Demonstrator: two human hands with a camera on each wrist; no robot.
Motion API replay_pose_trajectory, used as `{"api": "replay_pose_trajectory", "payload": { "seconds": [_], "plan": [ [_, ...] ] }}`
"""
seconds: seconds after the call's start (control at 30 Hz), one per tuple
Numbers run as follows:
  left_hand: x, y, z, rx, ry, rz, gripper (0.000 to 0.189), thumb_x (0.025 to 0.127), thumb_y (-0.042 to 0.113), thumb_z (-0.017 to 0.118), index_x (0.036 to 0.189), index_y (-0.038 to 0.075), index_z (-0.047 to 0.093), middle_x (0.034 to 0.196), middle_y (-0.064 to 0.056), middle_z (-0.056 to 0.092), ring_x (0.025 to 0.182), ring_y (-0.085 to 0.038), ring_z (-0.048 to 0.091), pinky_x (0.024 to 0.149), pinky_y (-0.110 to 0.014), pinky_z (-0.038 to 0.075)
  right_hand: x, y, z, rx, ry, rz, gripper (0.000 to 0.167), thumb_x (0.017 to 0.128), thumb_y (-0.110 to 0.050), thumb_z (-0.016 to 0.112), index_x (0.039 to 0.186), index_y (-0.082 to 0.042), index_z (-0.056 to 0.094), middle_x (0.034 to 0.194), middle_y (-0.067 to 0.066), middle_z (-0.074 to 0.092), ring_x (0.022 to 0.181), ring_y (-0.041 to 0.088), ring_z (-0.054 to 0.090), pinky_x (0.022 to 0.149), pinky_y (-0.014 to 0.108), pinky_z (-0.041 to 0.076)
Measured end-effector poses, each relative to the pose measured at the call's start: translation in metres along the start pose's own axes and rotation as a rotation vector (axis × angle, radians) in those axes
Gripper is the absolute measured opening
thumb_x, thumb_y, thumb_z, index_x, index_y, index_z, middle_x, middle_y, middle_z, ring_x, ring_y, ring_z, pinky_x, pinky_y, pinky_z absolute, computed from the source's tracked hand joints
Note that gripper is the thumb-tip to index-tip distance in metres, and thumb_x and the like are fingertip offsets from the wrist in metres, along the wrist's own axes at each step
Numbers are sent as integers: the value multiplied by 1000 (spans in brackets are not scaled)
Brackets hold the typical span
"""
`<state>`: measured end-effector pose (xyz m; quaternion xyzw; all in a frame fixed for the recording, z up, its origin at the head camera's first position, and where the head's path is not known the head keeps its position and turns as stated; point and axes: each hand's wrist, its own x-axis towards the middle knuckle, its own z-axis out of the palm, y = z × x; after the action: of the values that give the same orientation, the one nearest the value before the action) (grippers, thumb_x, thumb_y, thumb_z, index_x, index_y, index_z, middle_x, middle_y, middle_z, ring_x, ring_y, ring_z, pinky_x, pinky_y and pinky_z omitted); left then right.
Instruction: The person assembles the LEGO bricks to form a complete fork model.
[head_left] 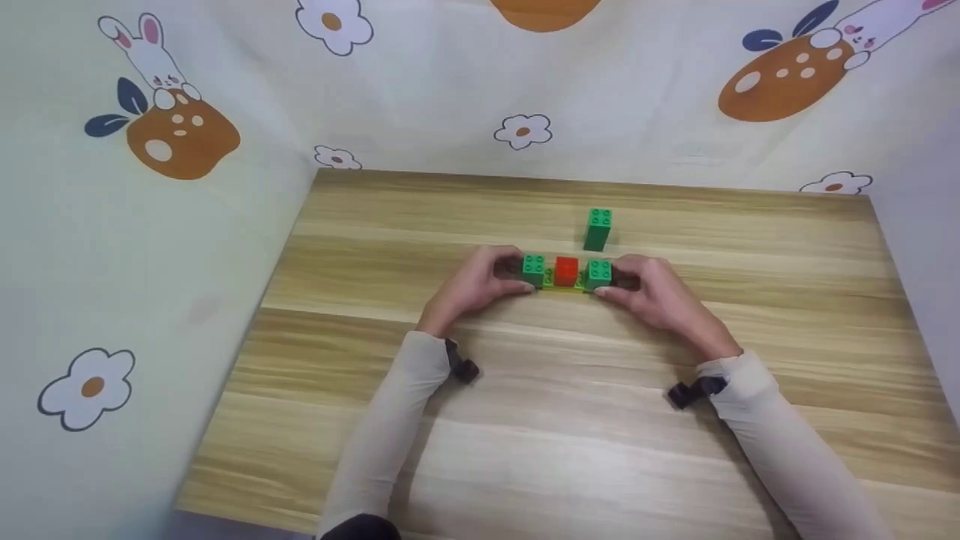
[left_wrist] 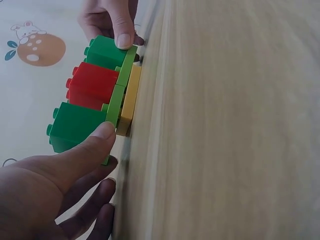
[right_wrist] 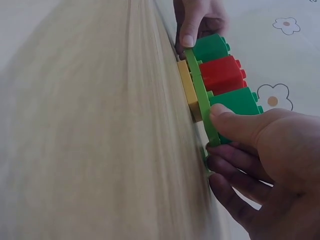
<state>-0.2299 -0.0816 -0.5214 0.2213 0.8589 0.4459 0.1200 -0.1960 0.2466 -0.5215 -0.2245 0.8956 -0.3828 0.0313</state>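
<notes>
A row of toy building bricks stands on the wooden table, held at both ends. Its bottom is a yellow brick [left_wrist: 130, 97], with light green plates [right_wrist: 199, 87] lying across it. On the plates sit a red brick [head_left: 566, 271] in the middle, a green brick [head_left: 534, 271] at the left and another green brick [head_left: 599, 275] at the right. My left hand [head_left: 480, 280] grips the left end, thumb on the near side. The right hand [head_left: 654, 292] grips the opposite end, its thumb against the plate's near edge. Most fingers are hidden behind the bricks in the head view.
Behind the row, a tall green block [head_left: 597, 234] stands upright on the table [head_left: 525, 435]. A patterned cloth [head_left: 450, 90] hangs along the table's back and left sides. Dark wrist cameras [head_left: 466, 371] are strapped over the sleeves.
</notes>
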Motion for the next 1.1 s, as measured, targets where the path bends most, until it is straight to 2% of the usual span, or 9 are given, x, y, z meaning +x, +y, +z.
{"api": "replay_pose_trajectory", "payload": {
  "seconds": [0.23,0.4,0.53,0.67,0.8,0.97,1.1],
  "plan": [
    [5,4,1,6,-8,14,38,91,26,90,123,10,77,117,-2,79,109,-16,71,104,-38,58,0,4,-5,15,-8,30,18,95,-23,86,110,-14,81,98,5,77,84,19,64,71,25,54],
    [6,5,3,1,-3,3,40,90,26,91,124,11,76,118,-1,78,110,-16,71,105,-38,58,0,9,-6,71,-34,61,29,94,-24,87,118,-11,77,100,6,76,87,20,68,73,22,59],
    [7,7,5,-2,-30,2,41,89,26,92,124,11,74,118,-2,77,112,-16,70,107,-38,57,-1,11,-7,101,-31,84,36,90,-25,91,120,-10,77,102,7,78,90,21,70,76,21,60],
    [7,9,4,16,-66,10,46,87,33,93,124,14,73,119,0,76,114,-16,69,109,-37,56,-4,13,-8,77,-22,67,39,89,-26,92,122,-12,79,109,6,79,95,20,72,81,21,60],
    [6,10,1,-34,-79,0,52,91,45,88,130,14,73,124,2,76,118,-15,70,108,-35,56,-11,15,-9,54,-2,30,34,89,-24,92,119,-13,80,107,3,79,94,19,71,80,23,60],
    [9,14,-2,-90,-22,-7,45,103,46,73,132,12,75,124,1,79,116,-13,72,108,-33,58,-22,15,-10,62,3,25,31,88,-23,92,115,-13,81,104,3,81,92,18,73,80,20,61],
    [19,21,3,-114,28,37,40,106,37,72,134,8,73,127,-4,78,115,-15,73,108,-33,59,-26,15,-11,67,6,31,35,88,-24,92,119,-12,81,108,5,82,95,18,75,83,21,63]
  ]
}}
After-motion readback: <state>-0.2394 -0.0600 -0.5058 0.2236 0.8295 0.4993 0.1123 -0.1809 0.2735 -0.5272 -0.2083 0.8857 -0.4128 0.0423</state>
